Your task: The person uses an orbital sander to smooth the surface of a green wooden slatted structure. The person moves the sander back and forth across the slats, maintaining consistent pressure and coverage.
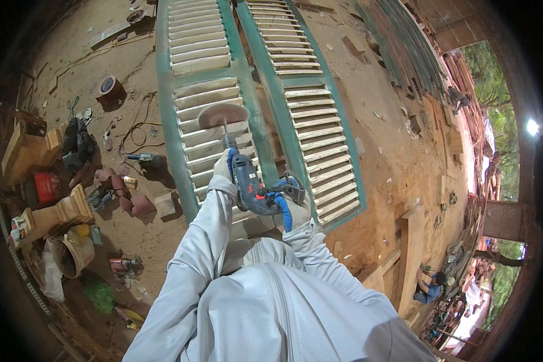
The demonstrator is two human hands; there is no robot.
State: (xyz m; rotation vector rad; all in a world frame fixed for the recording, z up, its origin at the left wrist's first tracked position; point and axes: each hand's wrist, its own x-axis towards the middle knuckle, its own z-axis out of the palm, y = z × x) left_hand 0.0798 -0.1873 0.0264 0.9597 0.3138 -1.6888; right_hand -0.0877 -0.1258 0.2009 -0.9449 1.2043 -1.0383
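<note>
A dark blue power drill (245,175) with a round sanding disc (223,114) on its chuck is held in front of me. My left hand (224,164), in a white and blue glove, is wrapped round the drill's front end. Round the rear handle closes my right hand (295,211), gloved alike; some fingers are hidden. The disc, blurred at its edge, lies over the slats of the left louvred shutter (169,114). Beside it is a second louvred shutter (342,130). Both have green frames and whitish, worn slats. Whether the disc touches the slats I cannot tell.
Left on the dirt floor lie another power tool (146,159), a tape roll (107,85), sandpaper pieces (119,186), carved wooden posts (57,217) and a bucket (72,253). Planks (411,253) lie to the right. A person (429,286) crouches at the far right.
</note>
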